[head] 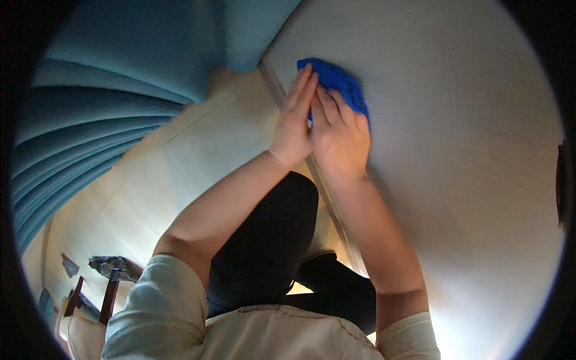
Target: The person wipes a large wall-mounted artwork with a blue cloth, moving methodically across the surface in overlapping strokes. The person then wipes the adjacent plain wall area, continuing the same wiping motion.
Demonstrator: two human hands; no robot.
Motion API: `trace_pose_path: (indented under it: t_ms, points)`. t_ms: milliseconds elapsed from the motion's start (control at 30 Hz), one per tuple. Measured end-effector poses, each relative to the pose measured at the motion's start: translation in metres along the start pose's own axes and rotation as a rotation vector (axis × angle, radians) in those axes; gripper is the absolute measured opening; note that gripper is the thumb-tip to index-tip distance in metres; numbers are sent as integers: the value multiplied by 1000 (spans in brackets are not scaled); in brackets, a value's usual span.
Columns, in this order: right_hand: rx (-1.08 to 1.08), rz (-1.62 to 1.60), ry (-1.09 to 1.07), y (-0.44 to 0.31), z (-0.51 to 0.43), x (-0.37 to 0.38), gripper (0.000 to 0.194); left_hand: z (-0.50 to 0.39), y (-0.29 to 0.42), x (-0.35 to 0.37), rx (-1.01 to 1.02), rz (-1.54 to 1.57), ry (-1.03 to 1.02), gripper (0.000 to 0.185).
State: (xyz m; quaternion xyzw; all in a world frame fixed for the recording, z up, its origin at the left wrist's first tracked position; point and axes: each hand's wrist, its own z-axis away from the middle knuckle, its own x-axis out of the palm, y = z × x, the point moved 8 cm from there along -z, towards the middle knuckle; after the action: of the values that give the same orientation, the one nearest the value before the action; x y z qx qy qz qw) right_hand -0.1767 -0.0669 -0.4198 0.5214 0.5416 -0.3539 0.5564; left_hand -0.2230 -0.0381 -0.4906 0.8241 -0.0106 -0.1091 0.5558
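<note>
A blue cloth (339, 81) lies bunched against a smooth, pale wall panel (450, 135), just above the baseboard (330, 202). My right hand (340, 130) is spread over the lower part of the cloth and holds it to the panel. Along the cloth's left edge, my left hand (294, 117) presses on it with straight fingers held together. The two hands touch near the thumbs, which are mostly hidden. Slight blur covers the fingertips.
Teal curtains (103, 108) hang in folds at the left, down to the light tiled floor (198, 153). My bent knee (288, 211) in black trousers is below my hands. Chair legs (109, 294) with dark plastic wrapping (114, 267) stand at lower left. A dark object (560, 184) sits at the right rim.
</note>
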Motion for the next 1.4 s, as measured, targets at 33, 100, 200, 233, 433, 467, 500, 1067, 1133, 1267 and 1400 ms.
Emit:
trace_pose_path:
  t_ms: [33,100,200,233,433,467,500,1067,1133,1267,1400]
  points:
    - [-29,-18,-13,-8,1,16,39,8,-9,-3,18,-17,-19,66]
    - [-53,-53,-25,-16,9,47,37,21,-32,0,46,-63,-65,63]
    - [9,-196,-154,-22,21,101,35,39,-72,11,-37,-118,-115,61]
    - [16,-244,-146,-24,27,113,36,50,-89,18,-144,-147,-191,61]
    - [191,-509,-443,-23,95,189,49,104,-112,42,-190,-230,-394,66]
    - [231,-517,-448,-23,108,194,52,113,-111,48,-170,-232,-469,71]
    - [296,-523,-519,-20,126,202,55,120,-106,52,-88,-294,-505,73]
    - [380,-538,-234,-1,189,159,50,144,-59,78,369,-437,-825,60]
    - [427,-618,-128,2,208,154,52,155,-45,92,479,-524,-813,52]
    - [642,-703,9,27,269,139,51,187,-8,136,702,-494,-919,45]
    - [587,-716,-138,37,295,131,49,205,12,159,664,-570,-1206,57]
